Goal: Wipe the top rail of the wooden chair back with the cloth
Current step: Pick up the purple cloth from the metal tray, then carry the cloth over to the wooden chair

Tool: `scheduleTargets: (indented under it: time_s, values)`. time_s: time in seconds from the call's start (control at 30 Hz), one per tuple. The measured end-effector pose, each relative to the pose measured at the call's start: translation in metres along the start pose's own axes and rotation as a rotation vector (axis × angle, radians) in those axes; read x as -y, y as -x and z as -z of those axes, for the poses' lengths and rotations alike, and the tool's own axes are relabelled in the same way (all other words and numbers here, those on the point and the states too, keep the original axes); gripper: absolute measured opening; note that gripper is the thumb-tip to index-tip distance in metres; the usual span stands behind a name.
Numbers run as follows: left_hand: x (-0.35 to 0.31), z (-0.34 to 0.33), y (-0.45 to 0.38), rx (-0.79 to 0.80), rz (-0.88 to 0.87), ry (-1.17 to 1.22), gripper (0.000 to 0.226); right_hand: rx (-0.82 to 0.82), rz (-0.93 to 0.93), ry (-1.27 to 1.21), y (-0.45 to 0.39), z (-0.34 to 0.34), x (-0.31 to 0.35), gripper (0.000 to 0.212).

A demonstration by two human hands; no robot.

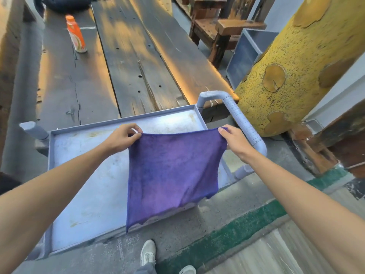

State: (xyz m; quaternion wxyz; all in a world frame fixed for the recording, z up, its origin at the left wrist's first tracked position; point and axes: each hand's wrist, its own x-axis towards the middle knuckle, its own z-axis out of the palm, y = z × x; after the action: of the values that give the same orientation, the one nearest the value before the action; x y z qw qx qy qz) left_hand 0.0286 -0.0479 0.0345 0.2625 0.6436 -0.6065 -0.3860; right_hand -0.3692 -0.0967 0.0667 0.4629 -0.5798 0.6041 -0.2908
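Observation:
A purple cloth point(173, 175) hangs spread flat in the air above a grey cart tray point(88, 194). My left hand point(122, 138) pinches its upper left corner. My right hand point(235, 142) pinches the upper right corner. The cloth's lower edge dangles over the tray's near rim. A dark wooden chair point(215, 30) stands far off at the upper right, beyond the long table; its top rail is not clearly visible.
A long dark plank table point(128, 62) stretches ahead with an orange spray bottle point(76, 34) on it. The cart's grey pipe handle point(243, 123) runs by my right hand. A thick yellow pillar point(296, 64) stands at the right. A grey box point(246, 54) sits behind it.

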Motion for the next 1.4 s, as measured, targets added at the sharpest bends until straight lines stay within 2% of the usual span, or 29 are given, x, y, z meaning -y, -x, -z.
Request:
scheduleTargets:
  time_s: [0.13,0.27,0.43,0.53,0.73,0.8,0.9,1.0,1.13,1.23,1.3,1.4]
  values:
    - [-0.042,0.009,-0.010,-0.056,-0.114,-0.004,0.013,-0.137,0.042,0.050,0.019,0.027,0.013,0.025]
    - [-0.090,0.011,-0.011,-0.033,-0.160,0.049,0.019,-0.271,0.095,0.119,0.038,0.057,0.033,0.027]
    - [-0.161,0.006,-0.014,-0.047,-0.241,0.152,0.023,-0.327,0.122,0.058,0.067,0.091,0.068,0.030]
    - [-0.209,-0.005,-0.022,-0.011,-0.281,0.192,0.023,-0.375,0.090,-0.056,0.085,0.107,0.087,0.031]
    - [-0.301,-0.038,-0.027,0.092,-0.181,0.380,0.029,-0.444,0.018,-0.430,0.113,0.134,0.132,0.018]
    - [-0.329,-0.050,-0.023,0.129,-0.204,0.474,0.021,-0.467,0.040,-0.459,0.121,0.137,0.147,0.018]
    - [-0.366,-0.068,-0.012,0.188,-0.270,0.472,0.015,-0.490,0.094,-0.374,0.128,0.133,0.166,0.023]
    - [-0.390,-0.081,-0.003,0.245,-0.323,0.436,0.019,-0.523,0.142,-0.228,0.133,0.126,0.177,0.031]
    - [-0.406,-0.089,0.005,0.268,-0.347,0.448,0.017,-0.635,0.176,-0.072,0.139,0.120,0.182,0.025]
    - [-0.410,-0.092,0.009,0.332,-0.302,0.497,0.021,-0.704,0.232,0.070,0.144,0.119,0.180,0.016]
    - [-0.410,-0.090,0.010,0.400,-0.300,0.521,0.033,-0.680,0.262,0.153,0.150,0.120,0.180,0.016]
    - [-0.407,-0.086,0.010,0.398,-0.378,0.429,0.029,-0.555,0.277,0.090,0.154,0.126,0.178,0.037]
